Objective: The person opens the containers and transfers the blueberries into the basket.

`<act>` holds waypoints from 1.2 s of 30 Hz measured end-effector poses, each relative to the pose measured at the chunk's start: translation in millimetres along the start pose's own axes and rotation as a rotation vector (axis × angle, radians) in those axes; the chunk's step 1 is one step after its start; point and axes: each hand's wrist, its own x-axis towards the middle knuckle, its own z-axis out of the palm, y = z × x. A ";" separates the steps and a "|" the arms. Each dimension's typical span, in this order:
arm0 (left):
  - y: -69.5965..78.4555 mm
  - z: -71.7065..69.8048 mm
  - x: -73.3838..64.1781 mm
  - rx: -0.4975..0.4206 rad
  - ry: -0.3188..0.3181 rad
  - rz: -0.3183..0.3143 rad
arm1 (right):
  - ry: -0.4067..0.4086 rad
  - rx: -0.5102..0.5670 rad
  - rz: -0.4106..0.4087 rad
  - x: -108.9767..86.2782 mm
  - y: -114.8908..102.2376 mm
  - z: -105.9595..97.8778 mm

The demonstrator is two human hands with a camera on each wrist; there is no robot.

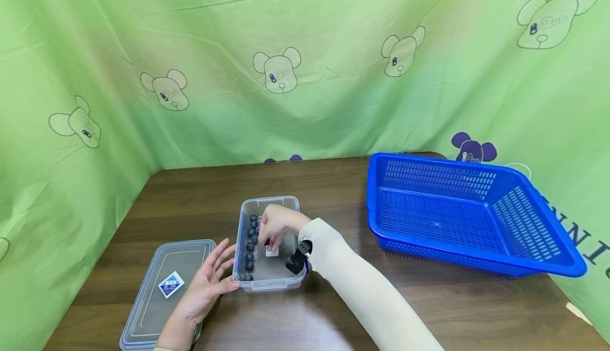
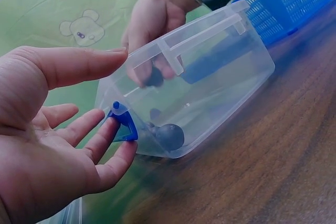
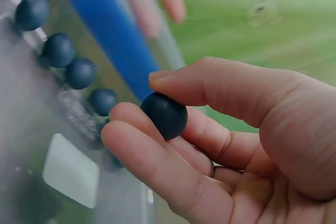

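Observation:
A clear plastic box (image 1: 274, 286) stands on the table, with a row of dark blue balls (image 1: 250, 257) along its left side. Inside the box, my right hand (image 1: 281, 224) pinches one dark blue ball (image 3: 164, 115) between thumb and fingers. A white square (image 3: 71, 171) shows on the box bottom beside the row. My left hand (image 1: 205, 285) rests against the box's left side with fingers loosely extended. In the left wrist view its fingertips touch a blue clip (image 2: 123, 124) there, and the thumb lies by the rim.
A clear lid (image 1: 145, 308) with a blue-and-white label lies at the left of the table, partly behind the left hand. A large blue basket (image 1: 438, 224) stands at the right. Green cloth (image 1: 214, 33) hangs behind the wooden table (image 1: 200, 192).

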 end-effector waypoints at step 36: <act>-1.5 -2.3 -0.9 -0.012 -0.031 0.034 | 0.229 0.284 -0.130 -87.3 35.8 -154.5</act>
